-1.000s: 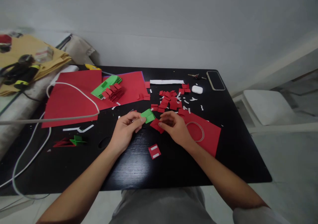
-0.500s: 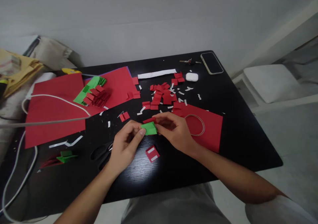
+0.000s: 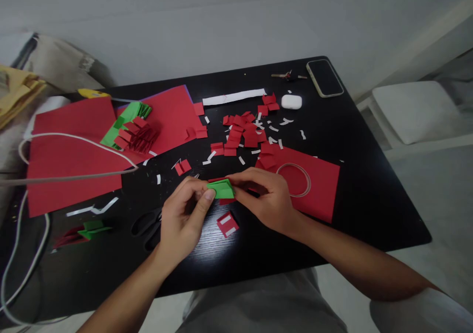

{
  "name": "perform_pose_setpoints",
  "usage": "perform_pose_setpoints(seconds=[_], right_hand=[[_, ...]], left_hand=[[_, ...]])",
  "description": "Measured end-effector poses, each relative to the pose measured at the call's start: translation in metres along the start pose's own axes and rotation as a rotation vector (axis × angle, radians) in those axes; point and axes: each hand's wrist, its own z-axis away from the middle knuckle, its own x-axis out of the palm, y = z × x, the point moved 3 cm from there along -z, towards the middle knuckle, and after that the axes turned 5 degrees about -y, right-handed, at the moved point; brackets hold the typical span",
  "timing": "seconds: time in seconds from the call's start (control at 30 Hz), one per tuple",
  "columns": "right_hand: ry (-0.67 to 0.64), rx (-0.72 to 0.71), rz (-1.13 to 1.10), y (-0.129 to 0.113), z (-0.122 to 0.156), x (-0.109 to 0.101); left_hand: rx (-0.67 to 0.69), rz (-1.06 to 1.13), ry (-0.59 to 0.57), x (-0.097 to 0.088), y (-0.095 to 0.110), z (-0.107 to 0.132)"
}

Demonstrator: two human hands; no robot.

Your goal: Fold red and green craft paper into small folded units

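Between my hands is a small folded green paper piece [image 3: 220, 190] with red paper behind and below it. My left hand [image 3: 185, 215] pinches its left end, thumb in front. At its right end, the thumb and fingers of my right hand [image 3: 268, 197] are closed on it; the fingertips are partly hidden. Just below lies a small red paper square [image 3: 227, 224] with two white strips on it. Black-handled scissors [image 3: 146, 229] lie beside my left wrist, partly covered. A pile of folded red paper pieces [image 3: 240, 131] lies beyond my hands.
A red sheet [image 3: 321, 175] with a round loop [image 3: 308, 185] on it lies right. Larger red sheets [image 3: 74, 160], a white cable [image 3: 81, 138] and a yellow cutter [image 3: 92, 93] are left. Keys [image 3: 290, 76], a phone [image 3: 325, 78] and a white earbud case [image 3: 291, 101] lie far right.
The camera view has shifted slightly. The green piece has tilted and now shows a fold edge along its top, with more red paper visible beneath it. Both hands keep hold.
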Motion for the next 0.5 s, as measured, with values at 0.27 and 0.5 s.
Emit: perform_pose_setpoints(seconds=[0.27, 0.5], right_hand=[[-0.017, -0.076, 0.078, -0.0062, -0.0006, -0.0019], [-0.021, -0.083, 0.075, -0.0058, -0.0006, -0.0020]], left_hand=[[0.013, -0.045, 0.005, -0.0011, 0.0003, -0.0006], [0.030, -0.080, 0.000, -0.0014, 0.0004, -0.0011]])
